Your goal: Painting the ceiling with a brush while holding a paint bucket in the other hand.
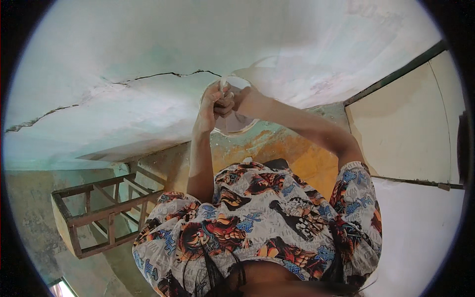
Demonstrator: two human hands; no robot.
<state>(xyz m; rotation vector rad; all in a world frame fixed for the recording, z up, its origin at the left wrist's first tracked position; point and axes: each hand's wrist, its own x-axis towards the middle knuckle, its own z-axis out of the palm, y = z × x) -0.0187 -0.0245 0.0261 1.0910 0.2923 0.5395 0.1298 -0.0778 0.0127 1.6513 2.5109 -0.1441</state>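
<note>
A long dark crack (163,74) runs across the pale painted wall (148,39), and its right end reaches my hands. My left hand (215,103) is closed with curled fingers at that end. A small whitish piece (223,85) sticks up from the fingers; its kind is too small to tell. My right hand (246,100) is close beside the left, its fingers mostly hidden, so its grip does not show. A round, pale, shallow plate or lid (236,129) lies just under both hands; which hand supports it I cannot tell.
A wooden open frame (101,216) stands at the lower left. Below my hands is floor with yellow-orange patches (311,163). On the right, a dark-edged beige panel (401,119) meets the wall, with a white surface (415,222) nearer me.
</note>
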